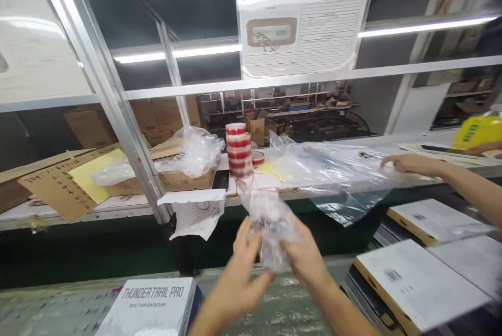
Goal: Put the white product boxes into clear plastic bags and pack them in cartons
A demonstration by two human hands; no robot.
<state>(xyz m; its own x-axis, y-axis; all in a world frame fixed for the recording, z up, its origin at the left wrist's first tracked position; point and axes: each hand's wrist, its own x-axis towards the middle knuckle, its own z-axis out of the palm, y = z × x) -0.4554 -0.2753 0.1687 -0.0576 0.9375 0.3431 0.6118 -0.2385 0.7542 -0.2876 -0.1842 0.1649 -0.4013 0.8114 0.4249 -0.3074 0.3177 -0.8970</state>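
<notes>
Between my two hands, in front of the shelf, is a clear plastic bag (270,216) with something dark inside that is too blurred to name. My left hand (247,263) grips the bag's left side. On its right side, my right hand (306,252) holds it with the fingers wrapped around the plastic. Behind the bag, a stack of red-and-clear tape rolls (239,150) stands on the shelf. A white box (152,299) printed "THUNDER TRAIL PRO" lies below and to the left of my left hand.
Another person's hand (408,163) reaches over clear plastic bags (333,161) at the right. White-topped boxes (419,278) are stacked at the lower right. A metal post (105,85) rises at the left, near cardboard pieces (58,184) and a hanging paper sheet (196,213).
</notes>
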